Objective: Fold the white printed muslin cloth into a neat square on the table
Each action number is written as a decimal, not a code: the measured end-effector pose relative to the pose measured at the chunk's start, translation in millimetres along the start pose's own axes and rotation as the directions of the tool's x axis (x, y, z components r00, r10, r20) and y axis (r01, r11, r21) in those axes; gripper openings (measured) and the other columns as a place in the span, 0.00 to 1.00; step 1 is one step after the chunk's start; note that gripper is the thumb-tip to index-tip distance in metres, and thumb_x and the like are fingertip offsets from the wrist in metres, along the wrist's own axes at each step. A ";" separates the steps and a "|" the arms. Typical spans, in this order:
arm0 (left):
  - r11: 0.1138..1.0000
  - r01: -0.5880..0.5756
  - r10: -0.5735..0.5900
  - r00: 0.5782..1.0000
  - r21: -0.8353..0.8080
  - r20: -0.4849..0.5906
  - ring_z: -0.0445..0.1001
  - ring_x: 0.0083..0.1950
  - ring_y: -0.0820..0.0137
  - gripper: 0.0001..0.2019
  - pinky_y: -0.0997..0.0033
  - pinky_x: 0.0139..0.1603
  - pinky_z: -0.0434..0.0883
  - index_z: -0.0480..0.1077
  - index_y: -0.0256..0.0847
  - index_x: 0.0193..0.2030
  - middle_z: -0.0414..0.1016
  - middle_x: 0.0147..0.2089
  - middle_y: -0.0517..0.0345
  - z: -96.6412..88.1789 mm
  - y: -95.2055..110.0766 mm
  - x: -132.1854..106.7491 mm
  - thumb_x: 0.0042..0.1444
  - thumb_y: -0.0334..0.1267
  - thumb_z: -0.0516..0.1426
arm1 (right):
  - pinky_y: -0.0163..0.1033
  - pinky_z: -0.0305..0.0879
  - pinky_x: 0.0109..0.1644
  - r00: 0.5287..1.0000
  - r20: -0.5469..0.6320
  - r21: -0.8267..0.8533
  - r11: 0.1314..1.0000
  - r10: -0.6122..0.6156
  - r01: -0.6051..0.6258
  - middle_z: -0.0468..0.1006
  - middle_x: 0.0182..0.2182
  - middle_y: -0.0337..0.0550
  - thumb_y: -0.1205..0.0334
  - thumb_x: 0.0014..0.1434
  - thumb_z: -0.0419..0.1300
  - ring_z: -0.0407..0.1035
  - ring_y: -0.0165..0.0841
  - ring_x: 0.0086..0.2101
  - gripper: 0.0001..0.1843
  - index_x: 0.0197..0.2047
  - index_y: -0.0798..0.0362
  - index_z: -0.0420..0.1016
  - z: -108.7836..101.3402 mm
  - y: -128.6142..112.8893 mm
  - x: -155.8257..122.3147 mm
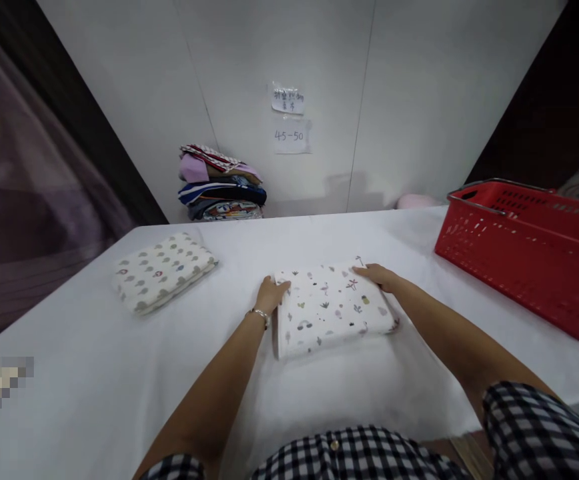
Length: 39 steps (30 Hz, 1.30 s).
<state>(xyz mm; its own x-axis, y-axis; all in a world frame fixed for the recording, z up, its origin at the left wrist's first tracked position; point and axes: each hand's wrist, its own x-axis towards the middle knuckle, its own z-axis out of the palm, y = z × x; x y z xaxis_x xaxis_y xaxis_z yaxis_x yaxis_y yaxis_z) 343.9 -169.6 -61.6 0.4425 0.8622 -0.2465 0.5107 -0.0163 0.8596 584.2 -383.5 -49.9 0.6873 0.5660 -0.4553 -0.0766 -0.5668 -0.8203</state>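
Observation:
A folded white cloth with small coloured prints [332, 308] lies on the white table [319, 387] in front of me. My left hand [271, 293] grips its far left corner, fingers curled round the edge. My right hand [378, 275] holds its far right corner, fingers closed over the fabric. A bracelet sits on my left wrist. A second folded cloth with a grey drop pattern [162, 272] rests apart on the table to the left.
A red plastic basket [529, 253] stands on the table at the right. A stack of folded coloured fabrics [220, 183] sits against the white wall behind the table, below two paper notes [289, 120]. A dark curtain hangs at the left.

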 end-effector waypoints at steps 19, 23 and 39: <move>0.803 0.413 -0.060 0.773 -0.430 0.632 0.75 0.37 0.64 0.18 0.67 0.39 0.71 0.71 0.35 0.41 0.77 0.38 0.49 -39.0 5.7 -32.3 0.45 0.44 0.62 | 0.43 0.70 0.41 0.820 0.336 0.456 0.842 -0.463 0.288 0.79 0.37 0.45 0.68 0.41 0.66 0.74 0.39 0.36 0.27 0.48 0.52 0.70 -27.4 -36.9 -76.2; 0.834 0.280 0.066 0.805 -0.476 0.590 0.74 0.36 0.65 0.16 0.67 0.39 0.70 0.72 0.34 0.38 0.77 0.36 0.49 -49.4 15.6 -30.2 0.42 0.40 0.63 | 0.43 0.69 0.42 0.816 0.323 0.404 0.850 -0.479 0.339 0.79 0.37 0.44 0.68 0.40 0.67 0.73 0.38 0.36 0.27 0.47 0.53 0.71 -32.5 -43.2 -87.0; 0.320 -0.868 0.890 0.413 0.380 0.194 0.64 0.56 0.61 0.14 0.54 0.57 0.57 0.67 0.41 0.42 0.73 0.46 0.53 -78.4 9.0 -65.9 0.46 0.28 0.55 | 0.47 0.61 0.54 0.391 -0.045 -0.416 0.373 -0.919 0.829 0.73 0.46 0.47 0.61 0.49 0.60 0.66 0.39 0.48 0.18 0.45 0.50 0.70 -19.3 17.7 -50.6</move>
<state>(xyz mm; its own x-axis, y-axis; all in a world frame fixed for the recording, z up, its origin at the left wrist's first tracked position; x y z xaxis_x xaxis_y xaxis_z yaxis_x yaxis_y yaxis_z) 261.5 -186.9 -2.4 0.7800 0.2438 0.5763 0.0595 -0.9457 0.3195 562.0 -433.8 -34.7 0.3718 0.7152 0.5919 0.8417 0.0092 -0.5398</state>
